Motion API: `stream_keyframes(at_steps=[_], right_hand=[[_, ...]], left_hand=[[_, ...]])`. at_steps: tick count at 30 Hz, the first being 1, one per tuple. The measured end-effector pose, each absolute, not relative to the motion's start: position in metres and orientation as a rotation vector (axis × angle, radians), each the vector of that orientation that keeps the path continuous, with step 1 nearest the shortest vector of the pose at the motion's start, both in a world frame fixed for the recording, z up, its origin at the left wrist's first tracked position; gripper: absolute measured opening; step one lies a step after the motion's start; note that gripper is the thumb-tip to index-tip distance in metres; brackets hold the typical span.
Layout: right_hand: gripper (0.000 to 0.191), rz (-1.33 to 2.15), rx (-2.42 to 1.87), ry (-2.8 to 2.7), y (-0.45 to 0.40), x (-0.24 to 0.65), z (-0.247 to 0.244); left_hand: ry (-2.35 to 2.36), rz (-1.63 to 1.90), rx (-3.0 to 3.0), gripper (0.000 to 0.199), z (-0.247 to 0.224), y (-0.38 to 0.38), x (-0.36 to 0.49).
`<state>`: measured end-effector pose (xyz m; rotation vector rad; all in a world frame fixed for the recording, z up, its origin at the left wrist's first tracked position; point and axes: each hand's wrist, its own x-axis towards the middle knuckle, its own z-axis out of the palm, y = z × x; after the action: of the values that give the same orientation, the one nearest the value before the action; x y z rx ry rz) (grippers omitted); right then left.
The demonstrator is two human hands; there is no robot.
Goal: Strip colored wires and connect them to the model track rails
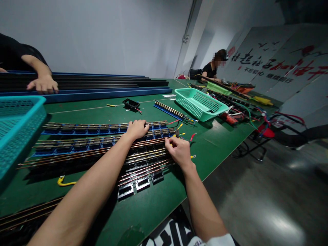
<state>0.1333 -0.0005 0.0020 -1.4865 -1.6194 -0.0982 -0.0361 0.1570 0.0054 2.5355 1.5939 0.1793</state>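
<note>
Rows of metal rods lie in blue holders and black holders on the green table. My left hand rests on top of the blue-held rods, its fingers bent over them; whether it grips one cannot be made out. My right hand is closed in a pinch at the right ends of the rods, beside the yellow and red wire ends. What sits between its thumb and finger is too small to name. Copper-coloured rods lie across the black holders below my hands. A yellow cable end lies left of my left forearm.
Green basket stands beyond my right hand; a teal basket is at the left edge. A short rod assembly and black frame lie farther back. Another person's hand touches long dark rails. Another person sits at far right.
</note>
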Motion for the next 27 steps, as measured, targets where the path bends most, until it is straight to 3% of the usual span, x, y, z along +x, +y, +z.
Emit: stream_keyframes(at_steps=[12,27], right_hand=[[0.052,0.115,-1.315,-0.77,0.01,0.152,0.005],[0.033,0.117,-1.258,-0.738,-0.052,0.12,0.024]], left_hand=[[1.592,0.168,2.529,0.049,0.008,0.156,-0.037],[1.593,0.151,2.551,0.049,0.007,0.156,-0.037]])
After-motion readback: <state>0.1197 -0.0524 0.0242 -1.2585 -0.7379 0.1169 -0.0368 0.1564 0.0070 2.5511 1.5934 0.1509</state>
